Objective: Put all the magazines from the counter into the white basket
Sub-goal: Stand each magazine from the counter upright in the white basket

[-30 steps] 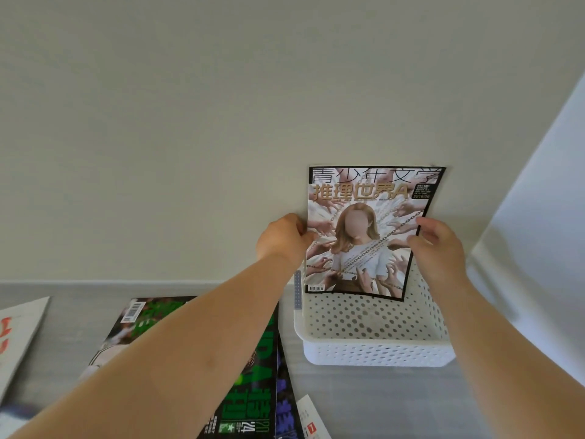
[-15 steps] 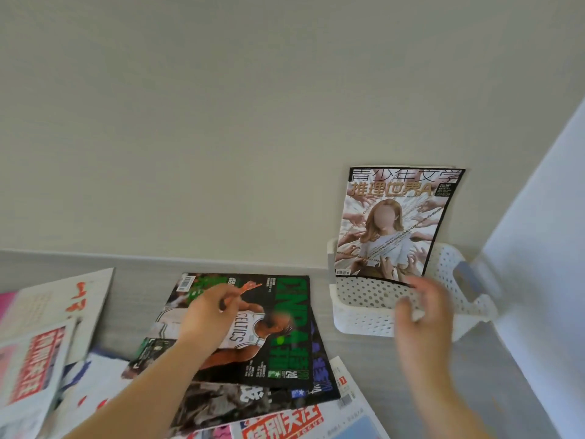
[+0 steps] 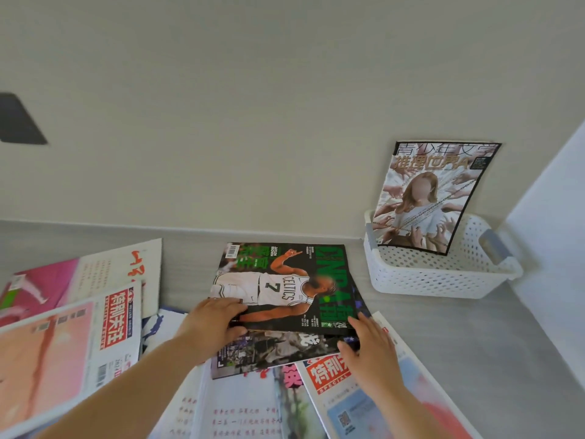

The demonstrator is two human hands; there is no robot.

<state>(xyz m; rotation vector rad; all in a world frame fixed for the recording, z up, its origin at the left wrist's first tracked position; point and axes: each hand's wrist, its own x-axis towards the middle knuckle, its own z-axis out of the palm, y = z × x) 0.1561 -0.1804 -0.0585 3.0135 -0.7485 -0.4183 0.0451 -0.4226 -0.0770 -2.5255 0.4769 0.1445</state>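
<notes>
Basketball magazine (image 3: 285, 280) topmost on the table's (image 3: 474, 359) heap, just left of the white basket (image 3: 443, 280). Left grip (image 3: 212, 324) pinched on its near-left edge, right grip (image 3: 370, 353) open-fingered at its near-right corner, probably to lift it flat. Beneath, a dark magazine (image 3: 269, 350) apt to drag along; in the basket, an upright magazine (image 3: 433, 191) narrowing the slot.

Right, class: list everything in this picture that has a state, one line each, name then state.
Basket: upright on the counter, one magazine in it.
Upright magazine: stands in the basket, leaning on the wall.
Other magazines: flat, overlapping on the counter.
Celtics magazine: flat, lying on top of them.
Left hand: pinches the Celtics magazine's near left corner.
Right hand: open, fingers at its near right corner.
</notes>
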